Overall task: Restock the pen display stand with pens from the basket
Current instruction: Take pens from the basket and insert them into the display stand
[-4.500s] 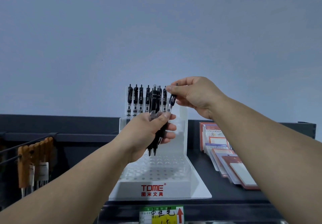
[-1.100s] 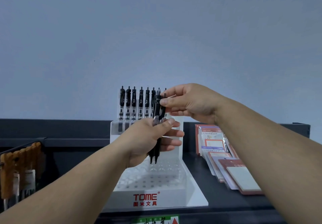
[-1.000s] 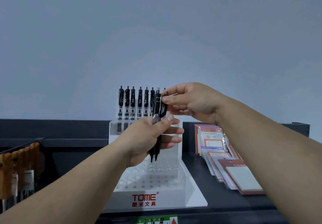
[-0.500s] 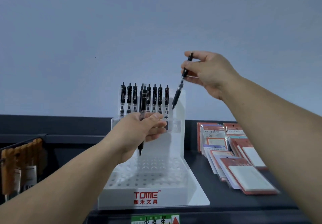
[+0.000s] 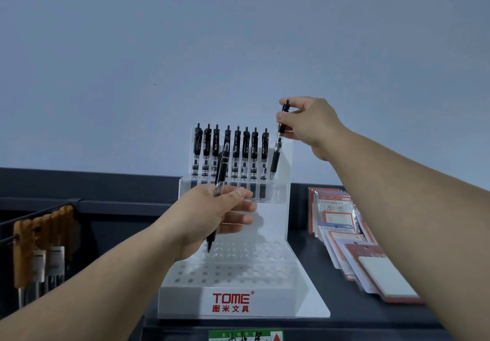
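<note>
A white and clear TOME pen display stand (image 5: 267, 274) stands on the dark shelf. Its top tier holds a row of several black pens (image 5: 233, 152) standing upright. My right hand (image 5: 309, 126) pinches one black pen (image 5: 278, 147) near its top, tip down, just right of the row and above the tier's right end. My left hand (image 5: 212, 214) grips another black pen (image 5: 221, 173) in front of the stand, tip pointing at the lower holes. No basket is in view.
Packs of notebooks and pads (image 5: 352, 237) lie on the shelf to the right of the stand. Tan tagged items (image 5: 39, 237) hang on a hook at the left. A green and yellow price label (image 5: 245, 335) sits on the shelf edge below.
My right hand pulled one pen out of my left hand's bunch, lifted it and brought it down beside the row's right end. My left hand now holds a single pen.
</note>
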